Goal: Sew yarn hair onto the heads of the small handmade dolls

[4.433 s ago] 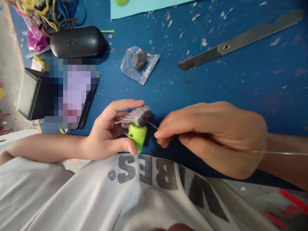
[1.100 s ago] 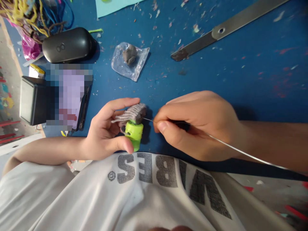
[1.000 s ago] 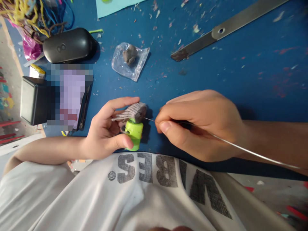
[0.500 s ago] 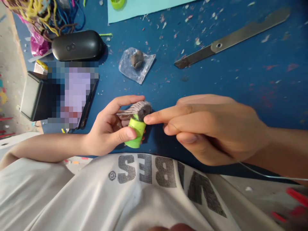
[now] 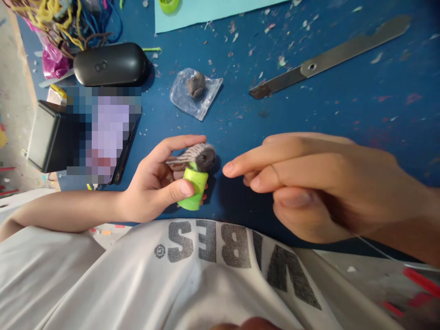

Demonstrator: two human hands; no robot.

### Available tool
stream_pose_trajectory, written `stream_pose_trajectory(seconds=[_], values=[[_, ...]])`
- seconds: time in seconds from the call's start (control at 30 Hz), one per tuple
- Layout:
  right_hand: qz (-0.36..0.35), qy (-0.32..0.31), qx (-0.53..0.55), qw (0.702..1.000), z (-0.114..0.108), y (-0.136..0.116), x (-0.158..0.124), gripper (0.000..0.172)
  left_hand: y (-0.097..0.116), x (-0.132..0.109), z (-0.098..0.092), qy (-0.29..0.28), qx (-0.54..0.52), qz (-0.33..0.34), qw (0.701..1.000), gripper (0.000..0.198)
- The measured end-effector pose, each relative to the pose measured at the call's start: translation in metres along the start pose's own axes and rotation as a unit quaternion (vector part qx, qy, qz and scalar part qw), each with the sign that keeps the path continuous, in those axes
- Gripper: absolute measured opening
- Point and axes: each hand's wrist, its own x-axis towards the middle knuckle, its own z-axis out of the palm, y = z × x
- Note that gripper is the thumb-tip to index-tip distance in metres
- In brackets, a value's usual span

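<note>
My left hand is closed around a small clay figure. The figure has a lime-green, tube-like body, a dark grey round head with a small dark hole, and ridged greyish-brown strands laid over it like hair. To its right, my right hand points its index finger at the head, a small gap between them. The other fingers are curled against the thumb. A thin pale strand, wire or thread, passes through this hand and trails to the right edge.
A clear bag holds a grey clay lump. Beyond are a long metal blade, a black case, a phone, a black box, colourful clay strands and light-blue paper. Scraps dot the blue table.
My right hand has drawn back to the right, so its index fingertip no longer touches the figure's head. My left hand and the figure have hardly moved.
</note>
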Motion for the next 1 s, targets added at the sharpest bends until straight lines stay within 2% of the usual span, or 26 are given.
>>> stream_pose_trajectory(seconds=[0.13,0.33,0.63,0.83,1.0], values=[[0.037,0.015,0.011,0.999,0.008,-0.002,0.006,0.024,0.002,0.001,0.000,0.001,-0.002,-0.010,1.000,0.071],[0.062,-0.027,0.066,0.996,0.017,0.000,0.013,0.028,0.003,0.001,0.002,0.001,0.001,-0.002,1.000,0.067],[0.066,-0.029,0.068,0.995,0.016,0.002,0.011,0.033,0.004,0.001,0.001,-0.011,0.007,-0.010,1.000,0.063],[0.060,-0.027,0.052,0.996,0.015,0.001,0.012,0.032,0.004,0.001,0.002,0.001,0.012,-0.011,1.000,0.066],[0.051,-0.037,0.037,0.997,0.016,0.002,0.012,0.033,0.001,0.000,0.001,-0.014,-0.001,0.017,1.000,0.066]])
